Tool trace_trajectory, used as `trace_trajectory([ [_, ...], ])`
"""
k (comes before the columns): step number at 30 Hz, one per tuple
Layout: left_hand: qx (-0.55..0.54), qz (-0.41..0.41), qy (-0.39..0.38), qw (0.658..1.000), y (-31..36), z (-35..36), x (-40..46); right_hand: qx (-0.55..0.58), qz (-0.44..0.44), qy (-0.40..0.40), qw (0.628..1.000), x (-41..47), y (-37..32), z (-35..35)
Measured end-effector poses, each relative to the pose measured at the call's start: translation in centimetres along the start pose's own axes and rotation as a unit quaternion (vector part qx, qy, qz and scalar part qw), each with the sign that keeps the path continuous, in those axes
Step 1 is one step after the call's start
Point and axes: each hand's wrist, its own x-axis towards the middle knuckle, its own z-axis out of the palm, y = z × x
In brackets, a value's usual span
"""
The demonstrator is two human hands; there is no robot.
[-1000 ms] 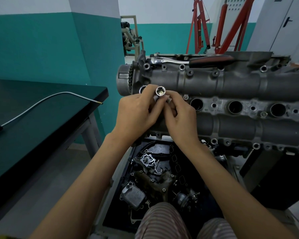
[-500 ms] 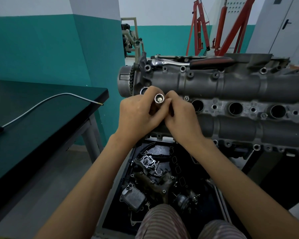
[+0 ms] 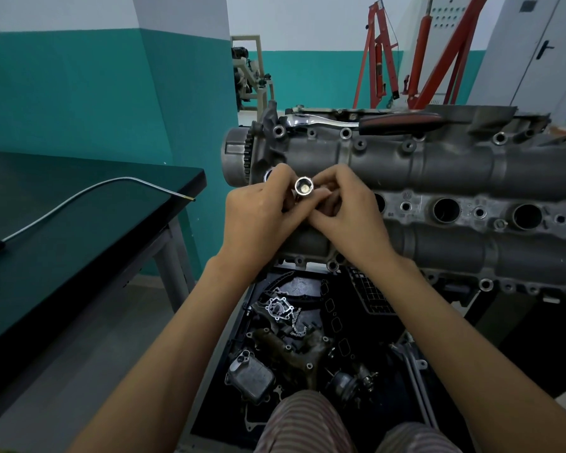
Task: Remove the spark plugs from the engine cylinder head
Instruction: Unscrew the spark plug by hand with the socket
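While the left hand (image 3: 258,217) is gripping the socket (image 3: 304,190), the right hand (image 3: 347,210) is pinching beside it, before the cylinder head (image 3: 455,178).

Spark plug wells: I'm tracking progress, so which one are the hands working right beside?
The leftmost visible well, half hidden behind the right hand; the other open wells lie farther right.

socket (image 3: 304,190) body hidden by fingers, cylinder head (image 3: 455,178) cut off right
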Motion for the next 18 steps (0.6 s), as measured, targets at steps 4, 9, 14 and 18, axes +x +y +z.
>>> trace_trajectory([
  [4, 0.010, -0.005, 0.007, 1.000, 0.1, 0.2, 0.0, -0.007, 0.005, 0.050, 0.999, -0.1, -0.4, 0.7],
  [9, 0.013, 0.007, 0.003, 1.000, 0.0, 0.2, -0.4, -0.004, -0.001, 0.078, 0.997, -0.9, -0.4, 1.3],
  [14, 0.022, 0.022, 0.010, 0.999, -0.1, 0.2, -0.6, 0.002, -0.035, 0.046, 0.998, -1.0, -0.4, 1.4],
  [18, 0.032, 0.022, 0.007, 0.999, -0.3, 0.3, -0.5, -0.011, -0.026, 0.061, 0.998, -1.2, -0.5, 1.5],
])
